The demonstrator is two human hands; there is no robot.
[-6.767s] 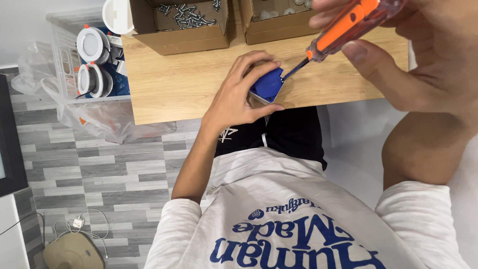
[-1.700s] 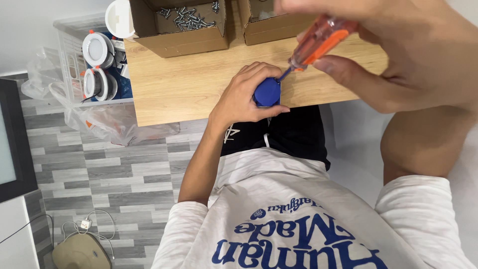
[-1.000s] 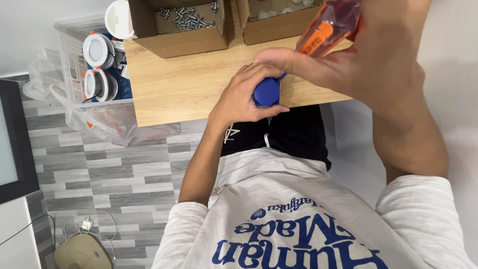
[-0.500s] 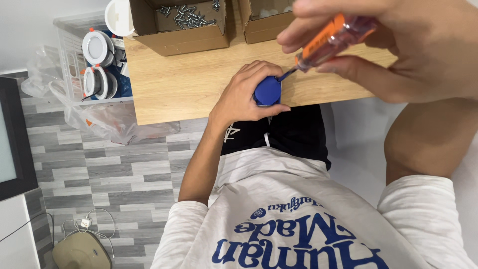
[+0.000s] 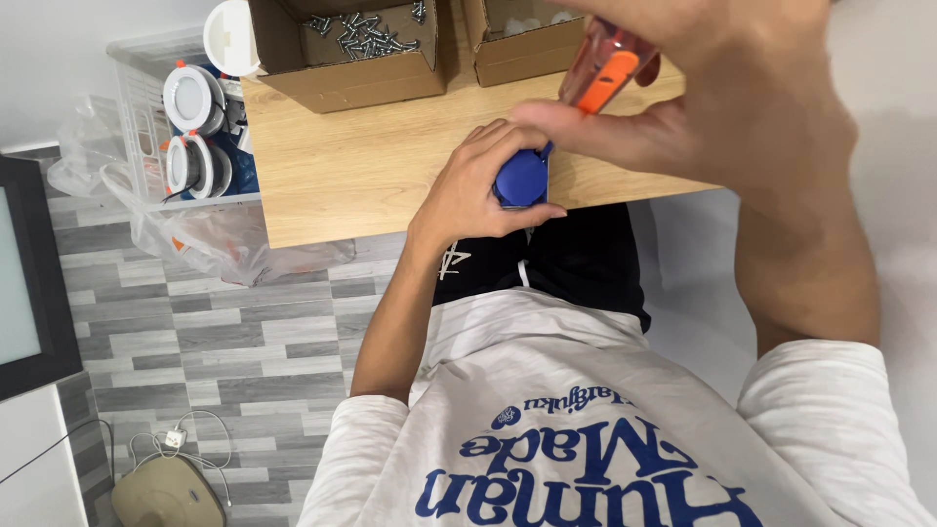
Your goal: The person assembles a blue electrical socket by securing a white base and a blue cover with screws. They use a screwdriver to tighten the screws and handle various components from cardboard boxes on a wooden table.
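Observation:
My left hand [image 5: 467,193] grips a small round blue part [image 5: 522,180] against the near edge of a light wooden table [image 5: 351,166]. My right hand [image 5: 742,107] is wrapped around a screwdriver [image 5: 601,72] with an orange and clear handle. The tool points down at the blue part, and its tip is hidden behind my thumb and the part. The two hands touch just above the blue part.
An open cardboard box [image 5: 342,83] holding several screws sits at the table's far side, with a second box [image 5: 517,60] beside it. A plastic bin [image 5: 190,127] with round white lamp fittings and a clear bag [image 5: 224,244] stand left of the table. A dark screen [image 5: 29,283] is at far left.
My right hand has turned and dropped closer to the blue part, bringing the screwdriver handle more upright. My left hand keeps its hold in the same place.

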